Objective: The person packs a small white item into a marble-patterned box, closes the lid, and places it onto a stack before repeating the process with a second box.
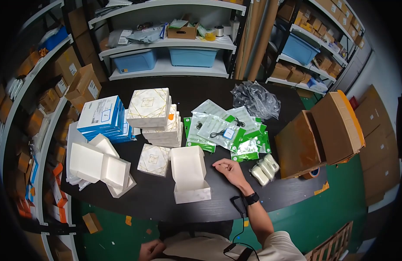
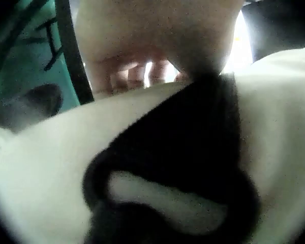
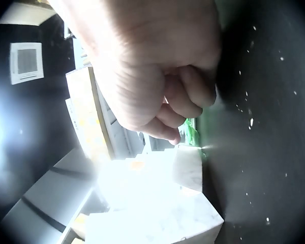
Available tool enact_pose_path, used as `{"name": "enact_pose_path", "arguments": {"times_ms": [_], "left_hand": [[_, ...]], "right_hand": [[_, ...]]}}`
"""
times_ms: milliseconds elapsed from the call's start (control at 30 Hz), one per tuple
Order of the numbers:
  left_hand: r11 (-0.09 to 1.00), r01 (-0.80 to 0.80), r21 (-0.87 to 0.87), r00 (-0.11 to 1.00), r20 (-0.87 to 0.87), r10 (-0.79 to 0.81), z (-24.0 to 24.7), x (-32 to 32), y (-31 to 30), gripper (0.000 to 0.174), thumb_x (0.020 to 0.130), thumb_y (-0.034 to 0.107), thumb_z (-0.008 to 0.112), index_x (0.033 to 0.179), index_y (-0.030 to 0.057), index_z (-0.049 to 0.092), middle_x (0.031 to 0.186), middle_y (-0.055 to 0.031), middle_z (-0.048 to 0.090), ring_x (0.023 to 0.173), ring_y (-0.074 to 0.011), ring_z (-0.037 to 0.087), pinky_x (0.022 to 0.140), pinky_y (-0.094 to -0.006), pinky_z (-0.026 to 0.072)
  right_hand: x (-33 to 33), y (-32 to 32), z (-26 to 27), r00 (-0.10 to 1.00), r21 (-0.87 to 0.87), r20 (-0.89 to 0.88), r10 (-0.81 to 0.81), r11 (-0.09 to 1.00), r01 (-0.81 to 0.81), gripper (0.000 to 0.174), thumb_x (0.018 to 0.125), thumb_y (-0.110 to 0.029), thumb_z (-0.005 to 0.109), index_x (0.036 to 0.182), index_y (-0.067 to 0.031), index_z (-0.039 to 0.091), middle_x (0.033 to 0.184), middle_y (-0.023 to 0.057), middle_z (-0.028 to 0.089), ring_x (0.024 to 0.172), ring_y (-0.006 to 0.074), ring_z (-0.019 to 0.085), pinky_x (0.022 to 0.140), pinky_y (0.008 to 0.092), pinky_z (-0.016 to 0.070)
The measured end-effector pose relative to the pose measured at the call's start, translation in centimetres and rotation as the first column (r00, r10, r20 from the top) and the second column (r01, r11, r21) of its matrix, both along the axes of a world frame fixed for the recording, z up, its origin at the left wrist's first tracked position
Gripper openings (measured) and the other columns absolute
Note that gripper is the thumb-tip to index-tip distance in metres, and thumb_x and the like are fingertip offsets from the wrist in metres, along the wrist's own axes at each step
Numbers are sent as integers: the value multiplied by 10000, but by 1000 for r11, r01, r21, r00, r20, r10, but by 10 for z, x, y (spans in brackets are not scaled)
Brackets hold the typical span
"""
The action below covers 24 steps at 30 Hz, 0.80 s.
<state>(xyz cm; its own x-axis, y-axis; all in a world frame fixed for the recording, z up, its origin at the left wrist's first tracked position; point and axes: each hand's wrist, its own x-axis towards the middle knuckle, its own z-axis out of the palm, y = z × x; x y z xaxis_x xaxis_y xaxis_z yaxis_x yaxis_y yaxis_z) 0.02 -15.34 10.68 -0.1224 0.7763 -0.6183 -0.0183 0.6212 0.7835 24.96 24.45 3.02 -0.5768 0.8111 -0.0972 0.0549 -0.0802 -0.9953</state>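
My right hand (image 1: 230, 170) rests on the dark table with its fingers loosely bent and nothing held in them. Left of it stands an open white gift box (image 1: 190, 174) with its lid raised. Green-edged clear packets (image 1: 222, 128) lie in a pile beyond the hand, and a wrapped pack of pale rounded items (image 1: 265, 169) sits to its right. The right wrist view shows the same hand's bent fingers (image 3: 185, 94) above the tabletop. Down at the body, my left hand (image 1: 152, 251) is against the light shirt, fingers loosely curled, partly cut off by the frame edge.
Closed marbled boxes (image 1: 149, 106) are stacked left of centre, with one more box (image 1: 154, 160) in front. Blue-and-white boxes (image 1: 101, 117) and open white boxes (image 1: 101, 165) stand farther left. Crumpled clear plastic (image 1: 256, 100) lies at the back, a cardboard carton (image 1: 298, 143) at right.
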Motion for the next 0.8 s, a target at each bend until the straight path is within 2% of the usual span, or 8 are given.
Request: {"name": "enact_pose_path", "arguments": {"times_ms": [167,200,267,333,400,500,667,800], "left_hand": [[985,159,-67,985,-58,-163,4,-34,-30,320,1050,301,682,1249,51,711,1154,-123,708,1046,-189,622,895,-379,505],[986,137,-100,984,126,-124,18,-45,-37,330,1039,270,682,1279,45,704,1208,-130,712,1083,-204,633,909,-376,505],[982,124,-140,950,302,-77,46,-53,-37,346,1029,240,682,1310,39,697,1262,-137,715,1120,-219,644,923,-373,506],[986,160,-35,866,485,-123,76,-51,-17,371,990,194,698,1325,36,691,1287,-144,720,1141,-237,659,924,-366,510],[984,177,13,806,571,-153,87,-52,1,388,971,172,705,1333,34,688,1300,-148,722,1152,-247,666,925,-363,512],[726,647,-234,761,145,-632,81,-53,25,387,938,159,713,1299,22,694,1262,-154,731,1094,-256,676,870,-363,518],[666,710,-228,696,84,-713,71,-54,32,358,934,152,712,1264,15,701,1192,-155,745,1019,-258,679,815,-378,518],[707,704,-60,709,11,-705,60,-62,25,349,918,102,731,1253,11,694,1106,-141,750,943,-239,672,782,-373,508]], "right_hand": [[22,-19,29,999,-83,-39,-28,996,25,136,1055,-131,675,1109,-42,764,777,-91,639,653,-21,429,564,191,303],[29,-27,41,999,-81,-40,-28,996,25,136,1055,-131,675,1109,-42,764,777,-91,639,653,-21,429,564,191,303],[48,-54,63,966,43,189,176,981,-187,157,1053,-171,693,1134,-57,763,837,-79,675,701,-11,484,598,201,360],[71,-85,76,880,-127,170,443,896,-426,211,1048,-192,702,1212,-68,747,962,-55,712,796,16,557,679,213,428],[83,-111,98,685,-288,17,728,660,-694,308,1035,-178,722,1310,-42,699,1059,7,709,860,65,591,743,250,484],[106,-148,91,596,-380,-141,790,513,-770,419,1023,-133,727,1421,-43,631,1211,45,677,967,101,610,838,273,507],[141,-178,93,703,-529,-217,678,523,-668,414,1005,-78,728,1401,-26,621,1296,72,631,1032,128,606,899,284,500],[149,-208,76,822,-545,-291,489,621,-563,290,991,-68,746,1260,-8,657,1254,97,609,1069,162,582,926,289,472]]}}
